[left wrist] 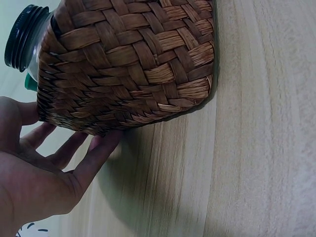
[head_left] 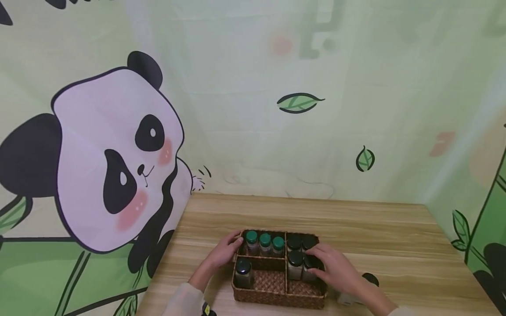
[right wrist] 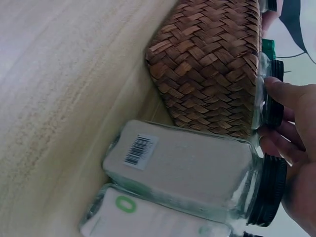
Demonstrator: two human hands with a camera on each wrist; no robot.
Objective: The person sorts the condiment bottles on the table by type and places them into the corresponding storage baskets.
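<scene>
A brown woven basket (head_left: 278,298) with compartments stands on the table. My left hand (head_left: 224,251) holds its far left corner, thumb at the rim and fingers against the outer wall (left wrist: 133,59). With thumb and fingers, my right hand (head_left: 336,267) grips a black-lidded glass jar (head_left: 309,262) in the right section, among several alike. Three green-capped jars (head_left: 265,240) fill the back left compartment. One black-lidded jar (head_left: 243,273) stands at the left of the front left compartment. The gripped jar's lower part is hidden by the basket wall in the right wrist view.
Right of the basket, two more glass jars stand on the table, seen in the right wrist view: a labelled jar (right wrist: 192,168) with pale contents and a jar with green print (right wrist: 158,217). A panda-patterned cloth (head_left: 245,131) hangs behind the wooden table (head_left: 316,211).
</scene>
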